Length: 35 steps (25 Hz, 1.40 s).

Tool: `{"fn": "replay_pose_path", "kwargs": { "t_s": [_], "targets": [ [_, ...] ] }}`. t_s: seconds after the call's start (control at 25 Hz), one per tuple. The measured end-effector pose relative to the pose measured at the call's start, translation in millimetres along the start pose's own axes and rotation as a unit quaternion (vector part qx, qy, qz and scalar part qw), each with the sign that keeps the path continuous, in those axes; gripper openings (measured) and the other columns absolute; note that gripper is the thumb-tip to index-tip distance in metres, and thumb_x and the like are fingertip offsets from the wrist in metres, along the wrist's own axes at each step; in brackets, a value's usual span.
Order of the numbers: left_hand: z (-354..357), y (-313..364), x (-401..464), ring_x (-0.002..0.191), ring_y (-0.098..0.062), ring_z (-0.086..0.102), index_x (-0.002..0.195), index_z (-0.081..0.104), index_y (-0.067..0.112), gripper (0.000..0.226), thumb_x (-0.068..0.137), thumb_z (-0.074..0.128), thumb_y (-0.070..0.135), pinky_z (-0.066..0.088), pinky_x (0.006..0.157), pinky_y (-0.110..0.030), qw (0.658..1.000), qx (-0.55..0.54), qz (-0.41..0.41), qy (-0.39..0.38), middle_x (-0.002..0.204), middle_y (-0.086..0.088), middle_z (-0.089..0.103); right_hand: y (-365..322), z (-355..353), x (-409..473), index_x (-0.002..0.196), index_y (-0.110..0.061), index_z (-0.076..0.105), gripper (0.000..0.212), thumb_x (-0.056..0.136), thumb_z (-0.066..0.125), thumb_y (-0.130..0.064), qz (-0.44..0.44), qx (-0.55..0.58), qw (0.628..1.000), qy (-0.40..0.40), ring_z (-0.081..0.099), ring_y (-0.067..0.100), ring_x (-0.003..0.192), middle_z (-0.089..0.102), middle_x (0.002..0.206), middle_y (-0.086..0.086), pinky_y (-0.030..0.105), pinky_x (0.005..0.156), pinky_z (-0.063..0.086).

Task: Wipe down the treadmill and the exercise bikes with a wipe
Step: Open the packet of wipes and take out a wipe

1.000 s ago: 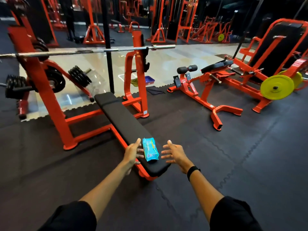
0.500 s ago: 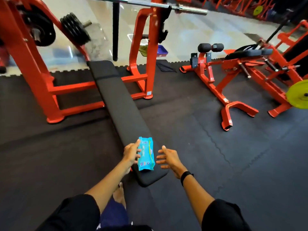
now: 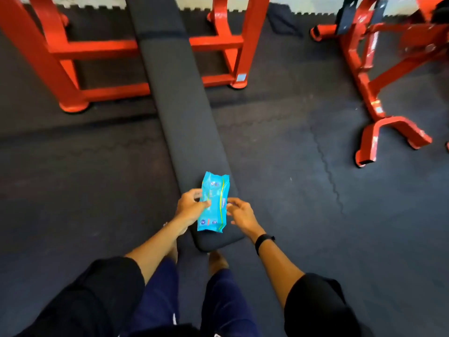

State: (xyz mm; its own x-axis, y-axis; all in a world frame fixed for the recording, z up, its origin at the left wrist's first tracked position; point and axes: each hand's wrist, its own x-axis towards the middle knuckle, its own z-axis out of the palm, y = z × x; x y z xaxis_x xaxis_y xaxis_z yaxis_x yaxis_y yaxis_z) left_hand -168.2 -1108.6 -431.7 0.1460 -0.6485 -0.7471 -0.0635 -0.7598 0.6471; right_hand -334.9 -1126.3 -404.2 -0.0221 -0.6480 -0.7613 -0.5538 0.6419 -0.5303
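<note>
Blue wipes packet [image 3: 213,203] on tabletop [image 3: 184,117], sealed; left hand [image 3: 190,207] fingers [image 3: 204,204] gripping its edge, right hand [image 3: 240,215] fingers loose, just beside.

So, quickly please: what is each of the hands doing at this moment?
Left hand: closed on the blue wipes pack, which lies on the bench pad.
Right hand: open, fingers at the pack's right edge; whether they touch cannot be told.

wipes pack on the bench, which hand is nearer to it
Left. The left hand has its fingers on the wipes pack, at its left edge. The right hand is open just beside the pack's right edge; contact is unclear.
</note>
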Motion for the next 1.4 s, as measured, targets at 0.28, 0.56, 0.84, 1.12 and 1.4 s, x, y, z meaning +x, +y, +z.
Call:
{"fn": "replay_pose_path", "kwargs": {
  "t_s": [0.28, 0.56, 0.84, 1.12, 1.4],
  "targets": [
    [29, -33, 50, 0.11, -0.02, 0.06, 0.144, 0.044, 0.013, 0.074, 0.078, 0.074, -0.001, 0.052, 0.094, -0.036, 0.993, 0.11, -0.032, -0.036, 0.138, -0.005, 0.056, 38, 17, 83, 0.135, -0.004, 0.051, 0.036, 0.099, 0.05, -0.006, -0.018, -0.044, 0.996, -0.071, 0.063, 0.027, 0.116, 0.063, 0.131, 0.013, 0.049, 0.101, 0.051],
    [50, -26, 68, 0.114, -0.025, 0.058, 0.137, 0.047, 0.015, 0.069, 0.076, 0.076, 0.003, 0.051, 0.097, -0.041, 0.988, 0.151, -0.015, -0.022, 0.129, -0.006, 0.057, 26, 19, 111, 0.139, -0.008, 0.046, 0.046, 0.095, 0.049, 0.003, -0.009, -0.055, 0.995, -0.079, 0.059, 0.031, 0.119, 0.057, 0.136, 0.015, 0.046, 0.102, 0.05],
    [41, -47, 59, 0.089, -0.011, 0.059, 0.087, 0.072, 0.035, 0.01, 0.077, 0.071, 0.037, 0.044, 0.08, -0.019, 0.962, 0.272, 0.016, -0.022, 0.097, 0.009, 0.063, 24, 13, 121, 0.105, -0.006, 0.063, 0.019, 0.096, 0.049, 0.003, 0.032, -0.081, 0.991, -0.101, 0.068, 0.016, 0.069, 0.069, 0.106, 0.02, 0.025, 0.065, 0.059],
    [42, -68, 54, 0.094, -0.022, 0.064, 0.068, 0.063, 0.039, 0.015, 0.068, 0.077, 0.033, 0.048, 0.094, -0.047, 0.963, 0.269, 0.013, -0.011, 0.094, 0.014, 0.062, 31, 25, 122, 0.133, -0.017, 0.057, 0.036, 0.104, 0.045, -0.032, -0.188, -0.515, 0.833, -0.067, 0.063, 0.029, 0.111, 0.064, 0.129, 0.01, 0.033, 0.086, 0.047],
    [42, -90, 78, 0.093, -0.02, 0.068, 0.076, 0.067, 0.06, 0.027, 0.071, 0.044, 0.047, 0.055, 0.087, -0.049, 0.984, 0.174, 0.013, 0.032, 0.099, 0.011, 0.072, 45, 38, 134, 0.107, -0.021, 0.059, 0.021, 0.102, 0.046, -0.036, -0.264, -0.662, 0.701, -0.033, 0.068, 0.022, 0.088, 0.073, 0.101, 0.002, 0.035, 0.081, 0.037]
  ]
}}
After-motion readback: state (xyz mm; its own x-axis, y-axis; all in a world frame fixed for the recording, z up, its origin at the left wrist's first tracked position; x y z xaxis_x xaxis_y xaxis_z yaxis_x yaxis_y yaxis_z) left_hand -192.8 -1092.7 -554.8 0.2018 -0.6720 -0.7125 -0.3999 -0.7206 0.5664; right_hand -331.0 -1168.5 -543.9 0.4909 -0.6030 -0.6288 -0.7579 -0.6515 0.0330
